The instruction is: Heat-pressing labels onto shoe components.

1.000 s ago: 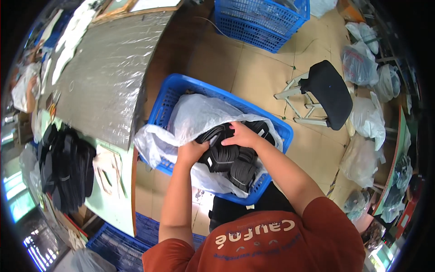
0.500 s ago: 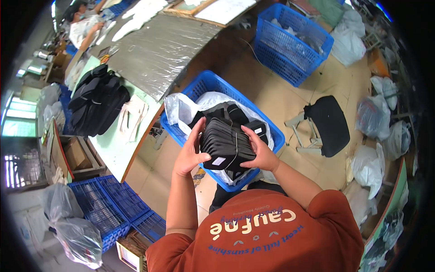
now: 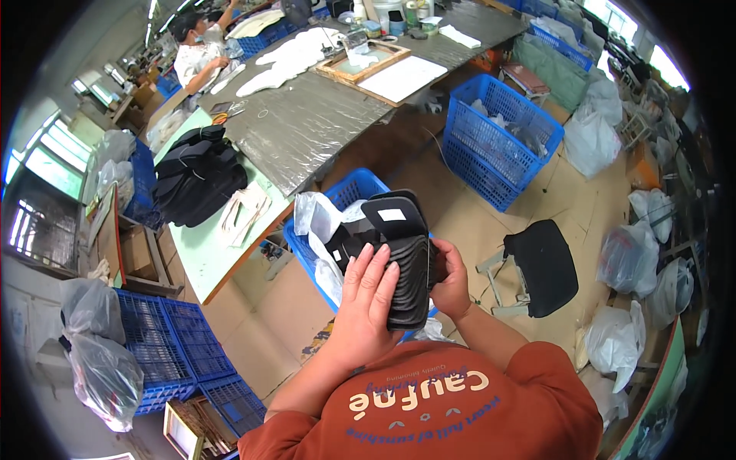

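A thick stack of black, round-cornered padded pieces (image 3: 412, 268) is held up in front of my chest, over the near part of a blue basket (image 3: 360, 182). My left hand (image 3: 368, 307) presses along the stack's left side, fingers outstretched and close together. On the right side, my right hand (image 3: 452, 282) grips it, its fingertips partly hidden behind. The far end piece leans back and bears a white label (image 3: 392, 215). More black pieces (image 3: 349, 244) lie in the basket on a clear plastic liner (image 3: 313, 213), partly covered by the stack.
Left of the basket, a pale green table (image 3: 201, 264) bears a black pile (image 3: 201, 175) and cloth strips (image 3: 244, 211). Farther right stand another blue basket (image 3: 498, 149) and a black-seated stool (image 3: 541, 268). A co-worker (image 3: 201, 57) sits beyond the grey-covered table (image 3: 307, 142).
The stack has risen out of the basket and turned, its layers now facing right. My left hand has shifted from its end to flat along its side. The head view has tilted up.
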The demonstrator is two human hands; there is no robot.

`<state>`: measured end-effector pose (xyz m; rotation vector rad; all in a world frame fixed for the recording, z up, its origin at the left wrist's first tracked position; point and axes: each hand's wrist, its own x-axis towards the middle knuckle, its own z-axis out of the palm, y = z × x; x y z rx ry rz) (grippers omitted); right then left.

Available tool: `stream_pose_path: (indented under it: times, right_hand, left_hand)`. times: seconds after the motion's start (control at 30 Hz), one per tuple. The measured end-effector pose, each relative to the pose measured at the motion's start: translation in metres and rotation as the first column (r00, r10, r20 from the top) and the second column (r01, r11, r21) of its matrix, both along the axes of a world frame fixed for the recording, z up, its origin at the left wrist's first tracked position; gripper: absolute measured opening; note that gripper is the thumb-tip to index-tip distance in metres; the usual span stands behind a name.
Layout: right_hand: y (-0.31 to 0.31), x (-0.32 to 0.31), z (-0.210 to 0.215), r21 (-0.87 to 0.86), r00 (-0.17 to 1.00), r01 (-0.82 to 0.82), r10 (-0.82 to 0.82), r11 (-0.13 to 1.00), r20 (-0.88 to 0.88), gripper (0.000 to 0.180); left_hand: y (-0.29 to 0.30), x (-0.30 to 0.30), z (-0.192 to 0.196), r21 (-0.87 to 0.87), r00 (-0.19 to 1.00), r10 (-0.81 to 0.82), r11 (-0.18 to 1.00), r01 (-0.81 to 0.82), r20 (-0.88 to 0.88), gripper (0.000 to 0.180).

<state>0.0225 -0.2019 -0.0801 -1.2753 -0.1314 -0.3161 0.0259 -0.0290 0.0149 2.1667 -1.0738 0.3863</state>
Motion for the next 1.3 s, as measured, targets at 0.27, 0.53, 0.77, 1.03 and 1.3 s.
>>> stream_pose_path:
  times: [0.27, 0.53, 0.77, 1.03, 1.3]
  right_hand:
    - [-0.005, -0.009, 0.002, 0.104, 0.999, 0.028, -0.030, 0.994, 0.024, 0.062]
    - [0.000, -0.017, 0.010, 0.233, 0.998, 0.017, -0.029, 0.972, 0.050, 0.059]
    - [0.006, -0.019, 0.006, 0.305, 1.000, 0.017, -0.016, 0.952, -0.006, 0.059]
    - [0.011, -0.018, 0.007, 0.288, 1.000, -0.002, 0.002, 0.958, 0.000, 0.061]
    - [0.011, -0.017, 0.005, 0.280, 1.000, -0.011, 0.008, 0.960, 0.010, 0.062]
  left_hand:
    - [-0.012, -0.011, 0.010, -0.013, 0.988, 0.000, 1.000, 0.002, 0.153, 0.075]
    - [-0.018, -0.015, 0.012, -0.024, 0.977, -0.031, 0.999, 0.037, 0.213, 0.064]
    - [-0.016, -0.016, 0.011, -0.049, 0.971, -0.048, 0.997, 0.061, 0.235, 0.059]
    - [-0.013, -0.018, 0.011, -0.056, 0.977, -0.026, 0.998, 0.039, 0.213, 0.055]
    - [-0.012, -0.019, 0.010, -0.067, 0.969, -0.010, 0.997, 0.028, 0.245, 0.049]
